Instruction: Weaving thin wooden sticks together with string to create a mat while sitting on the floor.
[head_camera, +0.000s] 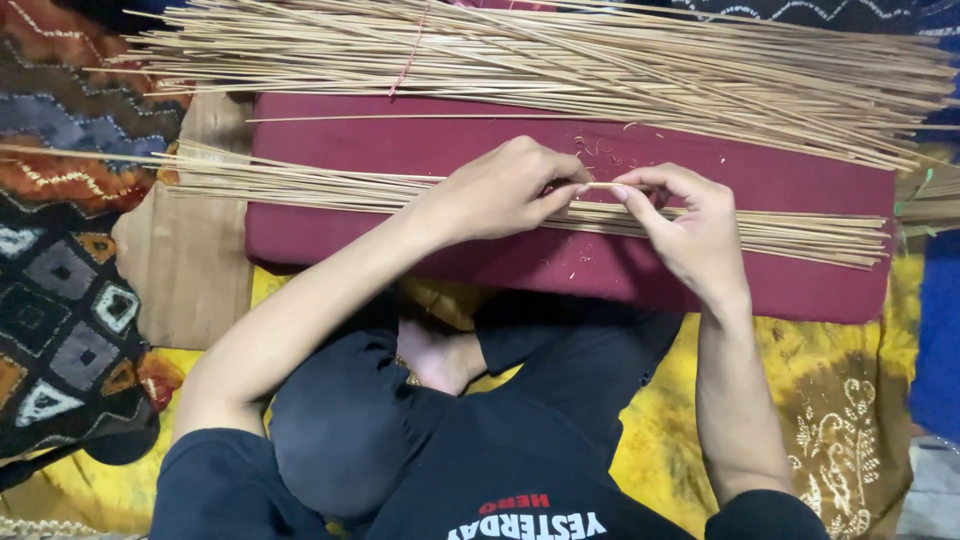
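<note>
Maroon cloth covers a long padded cushion (560, 260) lying across the scene in front of a seated person in black clothing, whose crossed legs rest on a yellow patterned cloth (830, 400). Along the cushion's far edge spreads a large heap of thin bamboo sticks (600, 60), fanned out from side to side. A smaller bundle of sticks (300, 185) lies along the middle of the cushion, reaching past its left end over a wooden board (185, 260). Beside the board, at the left, sits a dark patchwork fabric (60, 320) with diamond motifs. Above the smaller bundle the two hands meet. The left hand (505, 190) is closed, its thumb and fingertips pinching one end of a single short stick (600, 185); the right hand (690, 230) pinches the other end between thumb and forefinger, its remaining fingers curled loosely. The stick is held level just over the bundle, near the cushion's centre. Fine pale shavings (595, 150) dot the maroon cloth just beyond the hands.
</note>
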